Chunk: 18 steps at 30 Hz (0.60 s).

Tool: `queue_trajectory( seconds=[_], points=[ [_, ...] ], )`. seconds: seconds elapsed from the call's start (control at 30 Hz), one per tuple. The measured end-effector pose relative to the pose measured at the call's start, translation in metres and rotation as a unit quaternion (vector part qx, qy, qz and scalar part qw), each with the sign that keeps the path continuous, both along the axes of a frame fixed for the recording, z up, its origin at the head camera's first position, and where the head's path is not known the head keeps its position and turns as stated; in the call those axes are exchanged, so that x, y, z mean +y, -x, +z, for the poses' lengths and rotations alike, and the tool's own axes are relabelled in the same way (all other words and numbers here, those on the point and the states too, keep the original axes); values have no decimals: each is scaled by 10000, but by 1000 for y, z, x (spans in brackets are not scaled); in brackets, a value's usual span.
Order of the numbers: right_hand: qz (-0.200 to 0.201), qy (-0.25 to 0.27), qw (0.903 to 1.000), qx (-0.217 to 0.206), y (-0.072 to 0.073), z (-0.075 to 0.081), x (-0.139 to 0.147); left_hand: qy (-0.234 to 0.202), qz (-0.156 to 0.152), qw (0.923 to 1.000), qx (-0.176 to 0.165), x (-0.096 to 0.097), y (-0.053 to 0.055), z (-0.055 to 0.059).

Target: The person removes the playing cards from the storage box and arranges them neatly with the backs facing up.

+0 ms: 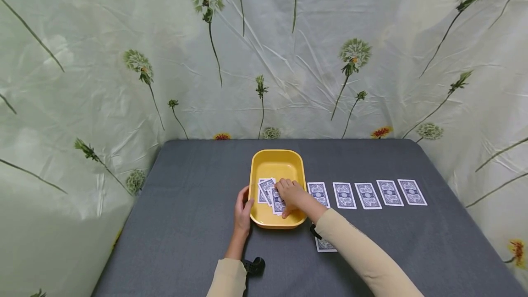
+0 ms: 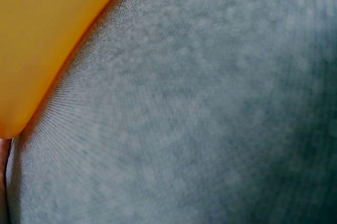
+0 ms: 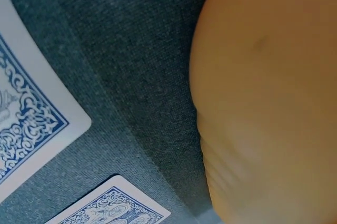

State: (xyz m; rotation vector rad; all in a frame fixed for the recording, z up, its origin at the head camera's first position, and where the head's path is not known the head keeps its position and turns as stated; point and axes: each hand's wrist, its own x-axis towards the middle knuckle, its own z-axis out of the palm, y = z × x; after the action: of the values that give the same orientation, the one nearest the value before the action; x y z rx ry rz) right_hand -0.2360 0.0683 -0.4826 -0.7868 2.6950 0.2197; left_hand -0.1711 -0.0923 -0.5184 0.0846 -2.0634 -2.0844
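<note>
One grey tabletop (image 1: 189,214) | floral drape (image 1: 305,72) | left fingers (image 1: 242,196) grip tray (image 1: 277,162) | right fingers (image 1: 286,186) pinch card (image 1: 277,200)

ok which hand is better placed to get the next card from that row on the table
Probably the right hand: it is nearer the row of cards, right of the yellow tray, while the left hand holds the tray's left side.

Covered and cropped
Right hand (image 1: 291,196) hides part of one card (image 1: 277,202); right sleeve (image 1: 363,251) cuts off a lower card (image 1: 325,245) toward two o'clock; left-wrist view crops the yellow tray (image 2: 47,29) at ten o'clock.
</note>
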Motion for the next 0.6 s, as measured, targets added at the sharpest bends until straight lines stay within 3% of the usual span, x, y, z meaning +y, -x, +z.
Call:
queue_trajectory(
  seconds=[0.23, 0.37, 0.6],
  points=[
    [-55, -15, 10000, -38, 3, -2, -2, 57, 21, 10000, -55, 0, 0, -1],
    [-8, -4, 9999, 142, 0, -2, -1, 66, 34, 9999, -106, 0, -1, -1],
    [68, 764, 9947, 688, -9, -3, 3, -33, 12, 10000, 23, 0, 0, -1]
  ],
)
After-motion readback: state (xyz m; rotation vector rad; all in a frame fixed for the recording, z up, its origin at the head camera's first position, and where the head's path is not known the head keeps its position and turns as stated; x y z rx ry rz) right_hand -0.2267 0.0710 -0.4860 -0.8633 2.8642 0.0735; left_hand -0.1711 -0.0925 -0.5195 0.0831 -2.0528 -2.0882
